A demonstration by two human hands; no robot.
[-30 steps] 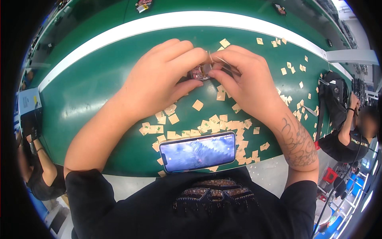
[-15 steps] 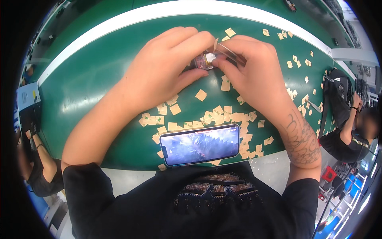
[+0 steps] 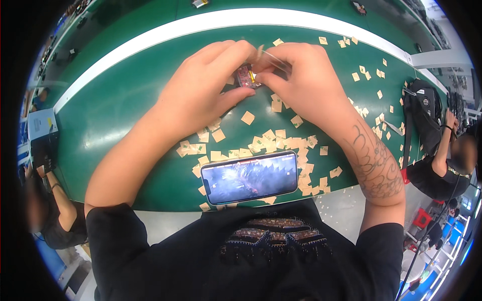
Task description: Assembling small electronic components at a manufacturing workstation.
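Small and reddish, with electronic parts on it, a circuit board (image 3: 244, 78) is pinched between the thumb and fingers of my left hand (image 3: 203, 83). A yellow strip and a small pale patch show at its right side. My right hand (image 3: 306, 75) is closed against that side, its thumb tip at the board's edge. Out of the right fingers sticks a thin, pale, blurred sliver (image 3: 273, 57) whose kind I cannot make out. The fingers hide part of the board. Below the hands, tan square stickers (image 3: 247, 118) lie scattered over the green table (image 3: 100, 120).
A phone (image 3: 250, 179) with a lit screen stands near the table's front edge, among many squares. To the right lie a pale slim tool (image 3: 392, 128) and a black bag (image 3: 427, 103). A white ledge (image 3: 221, 21) runs along the back. Co-workers sit on both sides.
The whole view has shifted slightly. A yellow strip now shows on the board where a white patch was prominent. Both hands keep their grip, the right thumb still at the board's edge.
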